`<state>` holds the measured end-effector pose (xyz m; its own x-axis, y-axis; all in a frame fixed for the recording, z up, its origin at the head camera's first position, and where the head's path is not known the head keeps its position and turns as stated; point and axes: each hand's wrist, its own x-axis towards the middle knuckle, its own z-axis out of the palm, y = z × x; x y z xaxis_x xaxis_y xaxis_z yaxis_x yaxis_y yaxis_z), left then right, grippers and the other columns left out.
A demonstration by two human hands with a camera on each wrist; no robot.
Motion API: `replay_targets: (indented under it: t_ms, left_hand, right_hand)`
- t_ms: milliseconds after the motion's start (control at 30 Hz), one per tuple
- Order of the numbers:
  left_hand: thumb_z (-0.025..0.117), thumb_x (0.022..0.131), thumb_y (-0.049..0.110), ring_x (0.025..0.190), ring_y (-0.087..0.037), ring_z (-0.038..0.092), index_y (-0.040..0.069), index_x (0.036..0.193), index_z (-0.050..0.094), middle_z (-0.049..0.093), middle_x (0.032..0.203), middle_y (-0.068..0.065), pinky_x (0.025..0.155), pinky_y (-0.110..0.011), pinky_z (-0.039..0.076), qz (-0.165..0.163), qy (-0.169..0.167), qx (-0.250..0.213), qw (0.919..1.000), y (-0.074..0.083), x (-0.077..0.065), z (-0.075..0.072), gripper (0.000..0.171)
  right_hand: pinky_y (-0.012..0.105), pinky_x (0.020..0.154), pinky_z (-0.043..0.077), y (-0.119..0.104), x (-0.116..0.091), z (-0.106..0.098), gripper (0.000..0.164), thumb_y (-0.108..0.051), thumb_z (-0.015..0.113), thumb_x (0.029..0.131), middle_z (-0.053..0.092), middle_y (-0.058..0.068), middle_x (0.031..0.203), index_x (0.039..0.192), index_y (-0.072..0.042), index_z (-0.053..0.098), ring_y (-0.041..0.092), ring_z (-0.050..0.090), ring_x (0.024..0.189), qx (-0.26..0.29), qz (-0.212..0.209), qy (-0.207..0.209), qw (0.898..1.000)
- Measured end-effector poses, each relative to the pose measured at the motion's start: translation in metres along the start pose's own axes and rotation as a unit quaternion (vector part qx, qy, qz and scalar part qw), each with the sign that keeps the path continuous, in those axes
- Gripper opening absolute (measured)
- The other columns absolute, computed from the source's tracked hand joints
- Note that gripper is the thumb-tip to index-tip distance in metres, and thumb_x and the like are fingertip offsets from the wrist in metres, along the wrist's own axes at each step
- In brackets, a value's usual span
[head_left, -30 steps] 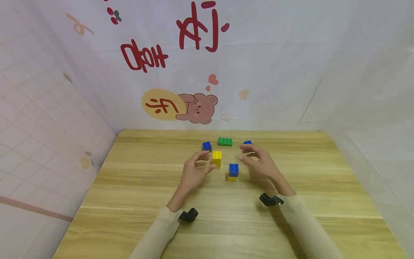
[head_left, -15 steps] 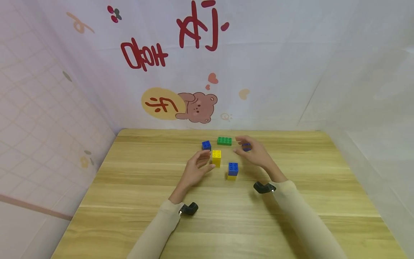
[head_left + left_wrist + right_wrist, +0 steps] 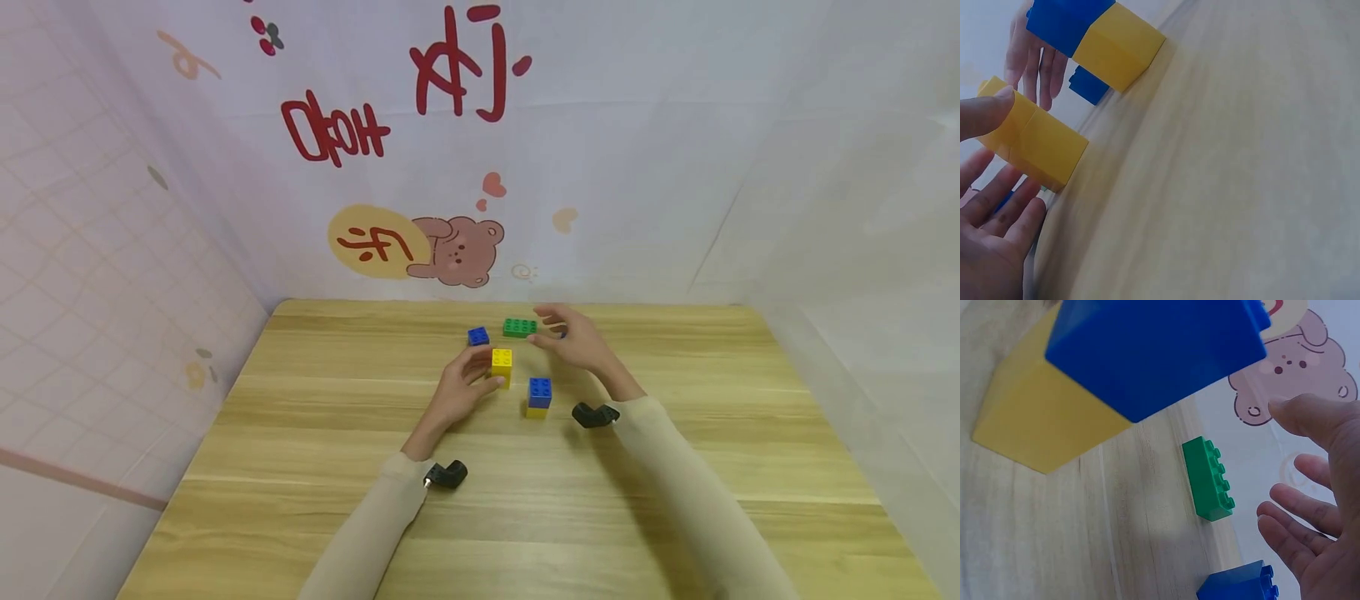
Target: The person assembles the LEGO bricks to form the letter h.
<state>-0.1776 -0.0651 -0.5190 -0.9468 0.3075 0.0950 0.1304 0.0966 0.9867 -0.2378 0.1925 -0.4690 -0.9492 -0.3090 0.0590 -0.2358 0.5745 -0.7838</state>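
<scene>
My left hand (image 3: 459, 392) is around a tall yellow stack of two toy bricks (image 3: 502, 367). In the left wrist view, its thumb (image 3: 994, 106) lies across the upper yellow brick, and the index finger passes behind it, its tip hidden. The right hand (image 3: 573, 337) is spread beside the green eight-stud brick (image 3: 517, 327), thumb and fingers apart and holding nothing. In the right wrist view, the green brick (image 3: 1205, 478) lies on the table away from those fingertips. A blue brick (image 3: 1235, 584) is below the right hand, mostly hidden in the head view.
A blue brick on a yellow one (image 3: 539, 396) forms a stack between my forearms. Another blue brick (image 3: 477, 336) sits behind the yellow stack. The wooden table (image 3: 480, 533) meets a white printed curtain (image 3: 637, 208) at the back, with pale side walls.
My right hand has moved left and away from me, from over the blue brick to the green brick. My left hand has shifted slightly right, thumb now overlapping the yellow stack.
</scene>
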Motion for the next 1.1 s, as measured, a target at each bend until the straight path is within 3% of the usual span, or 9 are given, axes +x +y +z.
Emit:
replay_targets:
  t_ms: [500, 733, 1100]
  left_hand:
    - [0.074, 0.092, 0.002, 0.135, -0.033, 0.057, 0.004, 0.143, 0.056, 0.059, 0.143, -0.018, 0.118, -0.043, 0.045, 0.005, 0.013, -0.031, 0.9994, -0.004, 0.007, 0.007, 0.053]
    - [0.073, 0.092, 0.000, 0.132, -0.033, 0.059, -0.002, 0.139, 0.056, 0.062, 0.138, -0.019, 0.115, -0.041, 0.049, 0.002, 0.018, -0.030, 0.9994, -0.004, 0.008, 0.008, 0.050]
    - [0.076, 0.090, 0.001, 0.122, -0.032, 0.065, 0.002, 0.130, 0.063, 0.067, 0.129, -0.020, 0.108, -0.039, 0.055, 0.012, 0.013, -0.007, 0.9998, -0.004, 0.005, 0.006, 0.042]
  right_hand:
    - [0.058, 0.113, 0.048, 0.004, 0.021, 0.020, 0.063, -0.029, 0.077, 0.093, 0.053, 0.018, 0.152, 0.147, -0.008, 0.053, 0.044, 0.054, 0.136, -0.027, 0.031, -0.014, 0.999]
    - [0.056, 0.121, 0.039, 0.009, 0.026, 0.029, 0.061, -0.025, 0.075, 0.095, 0.050, 0.016, 0.155, 0.149, -0.005, 0.052, 0.038, 0.045, 0.145, -0.069, 0.028, -0.007, 0.997]
    - [0.048, 0.112, 0.051, 0.011, 0.029, 0.037, 0.043, -0.013, 0.069, 0.097, 0.057, 0.018, 0.144, 0.139, -0.002, 0.061, 0.033, 0.059, 0.125, -0.093, 0.048, -0.004, 0.995]
